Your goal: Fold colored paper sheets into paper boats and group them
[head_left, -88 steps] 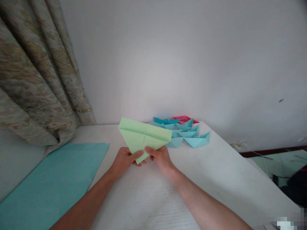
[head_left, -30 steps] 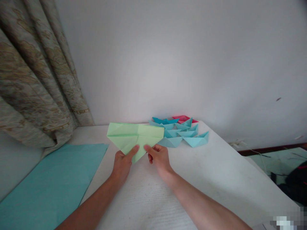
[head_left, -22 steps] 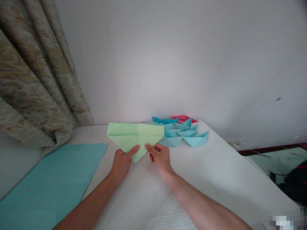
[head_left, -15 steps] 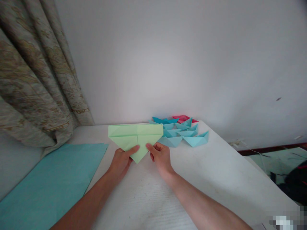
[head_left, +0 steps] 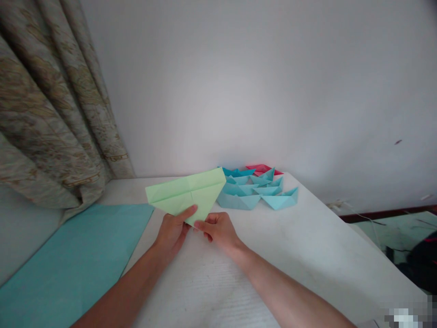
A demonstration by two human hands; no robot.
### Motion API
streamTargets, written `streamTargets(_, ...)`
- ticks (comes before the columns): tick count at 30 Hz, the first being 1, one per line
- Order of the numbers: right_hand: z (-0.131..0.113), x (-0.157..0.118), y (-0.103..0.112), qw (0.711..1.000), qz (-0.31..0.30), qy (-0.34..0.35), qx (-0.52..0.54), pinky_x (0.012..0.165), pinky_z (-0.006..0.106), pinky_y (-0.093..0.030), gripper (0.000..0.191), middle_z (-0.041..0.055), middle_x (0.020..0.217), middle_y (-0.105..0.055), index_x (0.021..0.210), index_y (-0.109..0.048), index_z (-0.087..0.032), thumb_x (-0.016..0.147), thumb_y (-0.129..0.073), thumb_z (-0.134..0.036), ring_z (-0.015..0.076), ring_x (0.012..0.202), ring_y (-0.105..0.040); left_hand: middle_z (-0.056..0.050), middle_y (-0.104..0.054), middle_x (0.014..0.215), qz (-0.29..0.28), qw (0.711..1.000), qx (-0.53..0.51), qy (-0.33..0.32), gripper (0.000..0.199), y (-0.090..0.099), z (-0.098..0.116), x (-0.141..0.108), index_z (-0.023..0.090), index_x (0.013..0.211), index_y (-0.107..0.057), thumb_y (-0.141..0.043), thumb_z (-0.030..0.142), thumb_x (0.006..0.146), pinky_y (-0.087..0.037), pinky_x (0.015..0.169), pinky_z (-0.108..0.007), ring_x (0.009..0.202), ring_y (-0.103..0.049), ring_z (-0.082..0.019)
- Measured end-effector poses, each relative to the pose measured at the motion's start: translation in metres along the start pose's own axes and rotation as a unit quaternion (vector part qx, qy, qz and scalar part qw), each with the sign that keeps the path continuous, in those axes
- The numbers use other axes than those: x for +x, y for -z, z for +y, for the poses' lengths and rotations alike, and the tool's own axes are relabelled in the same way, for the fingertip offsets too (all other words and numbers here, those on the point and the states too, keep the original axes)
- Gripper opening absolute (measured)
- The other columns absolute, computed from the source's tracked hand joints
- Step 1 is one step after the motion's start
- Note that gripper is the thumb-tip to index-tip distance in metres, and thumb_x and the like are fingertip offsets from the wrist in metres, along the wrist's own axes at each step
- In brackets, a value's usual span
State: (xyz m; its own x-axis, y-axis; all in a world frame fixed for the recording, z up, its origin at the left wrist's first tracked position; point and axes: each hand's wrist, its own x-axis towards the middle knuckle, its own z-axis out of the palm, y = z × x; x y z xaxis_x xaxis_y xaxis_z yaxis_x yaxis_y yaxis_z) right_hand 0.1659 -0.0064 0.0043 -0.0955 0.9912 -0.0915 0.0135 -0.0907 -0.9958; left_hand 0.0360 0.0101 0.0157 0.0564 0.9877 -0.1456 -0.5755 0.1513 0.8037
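A pale green folded sheet of origami paper [head_left: 187, 193] is held up above the white table [head_left: 290, 255], tilted, with its point facing down. My left hand [head_left: 172, 232] grips its lower left edge, thumb across the front. My right hand [head_left: 218, 230] sits just to the right, its fingertips pinching the bottom tip. Beyond the sheet lies a group of several pale blue paper boats [head_left: 251, 193], partly hidden behind its right corner.
A red paper boat [head_left: 262, 169] lies behind the blue boats. A flat teal paper sheet [head_left: 75, 259] lies at the left, below a patterned curtain [head_left: 51, 114]. A white wall [head_left: 256, 82] rises behind the table. Dark objects [head_left: 421, 266] lie beyond the right edge.
The green sheet has tilted, its right corner rising and its left corner dropping. My right hand has slid left and down toward the bottom tip.
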Motion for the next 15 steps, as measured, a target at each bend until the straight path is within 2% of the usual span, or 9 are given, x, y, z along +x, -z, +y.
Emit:
streamTargets(3,0.0,-0.001,0.0,0.999,-0.022,-0.013,-0.025,0.037,0.021,-0.023,0.026,-0.0037,0.039,-0.047,0.06,-0.07,-0.014,0.064,-0.072,-0.039,0.0063,0.035,-0.035,-0.009,-0.073,0.089,0.003,1.0,0.009,-0.008,0.035,0.0,-0.001,0.0,0.009,0.094,-0.067,-0.078,0.016,0.062,-0.056,0.056,-0.03,0.068,-0.068,-0.021)
streamTargets(6,0.001,0.001,0.002,0.999,-0.004,-0.016,-0.029,0.038,0.022,-0.025,0.026,-0.0027,0.04,-0.048,0.058,-0.07,-0.013,0.065,-0.071,-0.039,0.0069,0.036,-0.036,-0.006,-0.073,0.084,-0.005,0.999,0.03,-0.029,0.034,-0.002,0.001,-0.002,0.013,0.094,-0.067,-0.078,0.016,0.062,-0.055,0.054,-0.03,0.064,-0.068,-0.02)
streamTargets(12,-0.003,0.006,0.01,0.996,0.087,0.02,-0.011,0.041,0.023,-0.027,0.034,-0.0019,0.04,-0.048,0.044,-0.057,-0.016,0.064,-0.07,-0.041,0.0085,0.039,-0.039,-0.009,-0.073,0.099,-0.011,0.997,0.072,-0.032,0.045,-0.008,0.008,-0.006,0.015,0.1,-0.067,-0.08,0.016,0.058,-0.056,0.075,-0.033,0.089,-0.068,-0.025)
streamTargets(15,-0.008,0.009,0.018,0.99,0.129,0.057,0.022,0.042,0.024,-0.029,0.036,-0.0022,0.041,-0.048,0.043,-0.053,-0.017,0.063,-0.071,-0.041,0.0084,0.04,-0.039,-0.01,-0.071,0.105,-0.023,0.996,0.086,-0.013,0.051,-0.007,0.008,-0.005,0.015,0.104,-0.065,-0.081,0.018,0.056,-0.055,0.077,-0.036,0.094,-0.066,-0.027)
